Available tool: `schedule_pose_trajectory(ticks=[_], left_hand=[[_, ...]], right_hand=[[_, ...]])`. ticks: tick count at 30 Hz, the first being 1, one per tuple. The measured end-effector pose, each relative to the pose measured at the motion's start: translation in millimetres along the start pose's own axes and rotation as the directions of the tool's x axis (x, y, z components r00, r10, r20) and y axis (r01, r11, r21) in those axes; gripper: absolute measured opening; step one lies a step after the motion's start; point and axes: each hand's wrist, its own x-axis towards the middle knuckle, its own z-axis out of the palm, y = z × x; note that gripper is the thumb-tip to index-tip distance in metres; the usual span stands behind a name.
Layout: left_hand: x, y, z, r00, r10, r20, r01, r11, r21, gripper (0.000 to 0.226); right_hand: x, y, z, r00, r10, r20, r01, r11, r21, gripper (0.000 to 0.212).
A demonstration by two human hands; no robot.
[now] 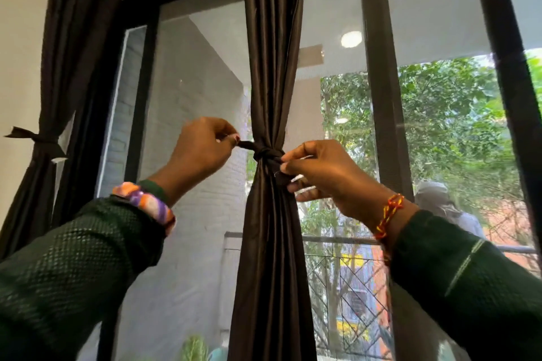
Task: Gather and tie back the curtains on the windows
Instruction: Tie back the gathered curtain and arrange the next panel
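A dark brown curtain (272, 67) hangs gathered in the middle of the window. A matching tie-back band (268, 153) is knotted round it at mid height. My left hand (202, 149) pinches the band's left end and holds it out to the left. My right hand (325, 173) pinches the band's other end just right of the knot, in front of the curtain. A second dark curtain (70, 47) hangs at the left, gathered by its own tie-back (38, 141).
Black window frames (384, 97) stand left and right of the middle curtain, with mesh panes between them. Outside are a balcony railing (337, 239), trees and a person (440, 205) beyond the glass. A white wall (17, 67) borders the left.
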Motion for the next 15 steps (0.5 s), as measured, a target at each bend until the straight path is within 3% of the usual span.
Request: schedule_pose_trajectory(ticks=[3,7,12,15], left_hand=[[-5,3,-8,0.996,0.078,0.044,-0.084,0.988,0.133,0.028],[-18,20,-19,0.962,0.198,0.190,-0.225,0.965,0.132,0.022],[-44,43,-33,0.829,0.290,0.477,-0.373,0.924,0.086,0.014],[-53,53,-35,0.762,0.295,0.577,-0.388,0.921,0.041,0.017]], right_hand=[[-2,0,-8,1.000,0.001,-0.025,-0.004,0.994,-0.109,0.008],[-11,-7,-7,0.999,-0.028,-0.020,0.022,0.967,-0.255,0.010],[-30,-16,-4,0.997,-0.072,0.023,0.075,0.898,-0.433,0.011],[-42,-19,-4,0.997,-0.078,0.030,0.082,0.833,-0.546,0.013]])
